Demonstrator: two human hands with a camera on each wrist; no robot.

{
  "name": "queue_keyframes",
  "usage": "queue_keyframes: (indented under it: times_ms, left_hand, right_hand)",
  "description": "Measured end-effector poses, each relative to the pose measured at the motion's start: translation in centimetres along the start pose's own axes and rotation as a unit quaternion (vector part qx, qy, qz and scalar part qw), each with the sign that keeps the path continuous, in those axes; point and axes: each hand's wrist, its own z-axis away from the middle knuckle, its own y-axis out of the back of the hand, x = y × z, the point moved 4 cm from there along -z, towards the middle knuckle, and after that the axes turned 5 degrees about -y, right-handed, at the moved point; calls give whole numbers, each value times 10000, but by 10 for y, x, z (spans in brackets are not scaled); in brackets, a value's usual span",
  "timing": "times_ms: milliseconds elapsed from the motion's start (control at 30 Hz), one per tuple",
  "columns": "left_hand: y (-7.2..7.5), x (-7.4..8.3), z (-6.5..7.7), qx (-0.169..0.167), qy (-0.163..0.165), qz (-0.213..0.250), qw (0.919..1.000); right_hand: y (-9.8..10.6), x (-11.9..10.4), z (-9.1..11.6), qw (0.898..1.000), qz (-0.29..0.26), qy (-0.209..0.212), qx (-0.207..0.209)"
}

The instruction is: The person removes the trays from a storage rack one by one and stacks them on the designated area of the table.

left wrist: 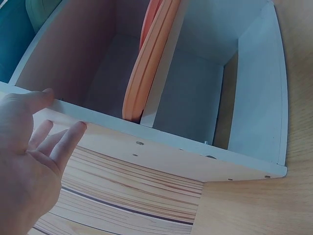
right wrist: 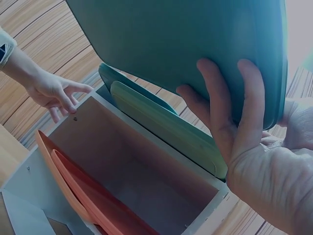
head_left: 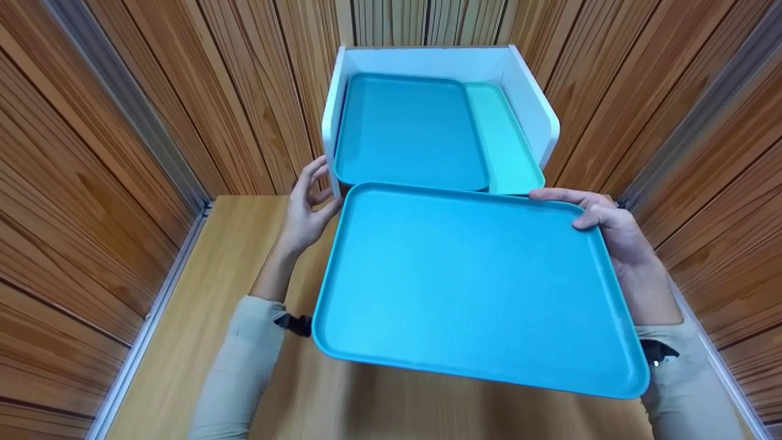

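My right hand (head_left: 629,244) grips a bright blue rectangular tray (head_left: 470,287) at its far right corner. The thumb lies over the rim, and in the right wrist view several fingers (right wrist: 220,103) spread across the tray's underside. The tray is held tilted in front of a white rack (head_left: 534,104). My left hand (head_left: 308,208) holds the edge of the rack's left side panel (left wrist: 110,122), thumb on the edge and fingers on the outer face. On the rack's top level lie a darker blue tray (head_left: 409,131) and, partly covered by it, a mint green tray (head_left: 504,134).
An orange tray (left wrist: 146,68) and a red tray (right wrist: 93,191) sit in a lower compartment of the rack, beside a divider (left wrist: 164,73). The rack stands on a wooden table (head_left: 244,244), with wood-grain walls (head_left: 153,79) and metal rails (head_left: 165,281) around it.
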Motion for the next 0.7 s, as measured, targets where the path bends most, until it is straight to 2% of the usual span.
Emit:
queue_keyframes:
  times_ms: [333, 700]
  left_hand:
    - [0, 0, -1, -4, -68, 28, 10000]
    - [0, 1, -1, -22, -224, 63, 9997]
  right_hand:
    - [1, 8, -4, 9991, -174, -26, -385]
    - [5, 22, -7, 9965, -91, 282, -776]
